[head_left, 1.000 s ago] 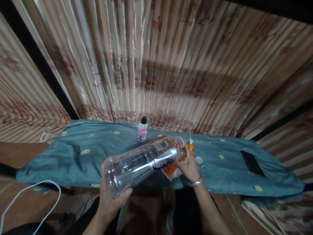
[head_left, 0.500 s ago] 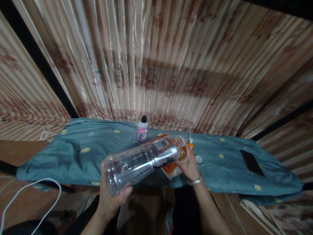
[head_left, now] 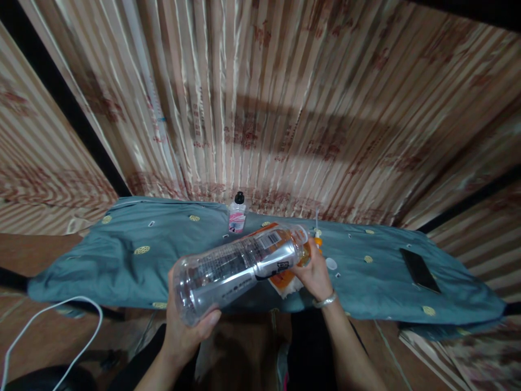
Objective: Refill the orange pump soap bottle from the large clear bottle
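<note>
A striped curtain point(head_left: 260, 119) is hanging behind a cloth-covered worktop point(head_left: 109, 260). Over the worktop, a large clear bottle point(head_left: 234, 271) is slanting: the left hand point(head_left: 185, 328) is gripping its base and the right hand point(head_left: 318, 276) is clasping its neck. A dark phone point(head_left: 419, 270) is lying towards the right end, a small bottle point(head_left: 237, 217) is standing near the back, and a white disc point(head_left: 331, 264) is lying near the right hand.

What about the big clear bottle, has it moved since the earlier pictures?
No, the big clear bottle shows no visible shift in any direction against the pink-labelled bottle.
</note>
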### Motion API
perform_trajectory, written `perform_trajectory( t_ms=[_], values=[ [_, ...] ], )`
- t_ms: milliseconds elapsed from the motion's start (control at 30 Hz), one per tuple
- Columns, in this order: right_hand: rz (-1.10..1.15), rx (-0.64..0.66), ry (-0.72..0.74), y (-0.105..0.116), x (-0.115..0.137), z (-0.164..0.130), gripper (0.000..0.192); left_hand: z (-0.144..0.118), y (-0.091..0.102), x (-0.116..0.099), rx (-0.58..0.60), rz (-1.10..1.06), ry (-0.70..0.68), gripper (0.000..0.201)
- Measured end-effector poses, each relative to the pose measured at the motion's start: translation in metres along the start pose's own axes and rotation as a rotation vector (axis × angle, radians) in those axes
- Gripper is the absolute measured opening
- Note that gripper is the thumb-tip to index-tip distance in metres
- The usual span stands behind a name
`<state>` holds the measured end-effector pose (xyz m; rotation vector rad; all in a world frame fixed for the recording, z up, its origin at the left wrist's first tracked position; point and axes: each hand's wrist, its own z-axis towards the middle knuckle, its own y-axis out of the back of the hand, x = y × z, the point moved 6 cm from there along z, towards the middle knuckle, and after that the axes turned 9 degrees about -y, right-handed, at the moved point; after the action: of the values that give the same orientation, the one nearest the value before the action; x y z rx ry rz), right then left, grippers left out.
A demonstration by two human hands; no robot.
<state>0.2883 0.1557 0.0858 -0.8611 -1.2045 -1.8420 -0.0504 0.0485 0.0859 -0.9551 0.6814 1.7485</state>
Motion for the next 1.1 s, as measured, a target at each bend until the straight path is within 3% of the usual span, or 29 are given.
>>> perform_trajectory(
  t_ms=[200,367,567,667,833,967,1100],
  values=[
    [0.005,0.005,-0.007,0.000,-0.001,0.000,0.083,-0.001,-0.005,-0.010,-0.123,0.005,0.040,0.096],
    [-0.001,-0.002,-0.005,-0.001,-0.001,0.000,0.080,0.003,-0.004,-0.004,-0.053,-0.025,0.051,0.093],
    [-0.013,-0.015,0.027,-0.001,-0.001,0.000,0.082,0.002,-0.001,-0.003,-0.101,-0.015,0.087,0.098],
    [-0.023,-0.024,0.025,-0.001,-0.002,0.000,0.081,0.002,-0.005,-0.004,-0.036,-0.045,0.113,0.096],
    [-0.020,-0.009,0.026,-0.001,0.000,-0.001,0.080,0.003,-0.001,-0.005,-0.093,-0.006,0.092,0.097],
    [-0.040,-0.021,0.023,-0.001,0.001,-0.001,0.080,0.001,-0.003,0.000,-0.013,-0.028,0.087,0.095],
    [-0.035,-0.022,0.016,-0.001,0.000,-0.001,0.081,-0.003,0.002,0.005,-0.020,-0.007,0.048,0.094]
  ],
)
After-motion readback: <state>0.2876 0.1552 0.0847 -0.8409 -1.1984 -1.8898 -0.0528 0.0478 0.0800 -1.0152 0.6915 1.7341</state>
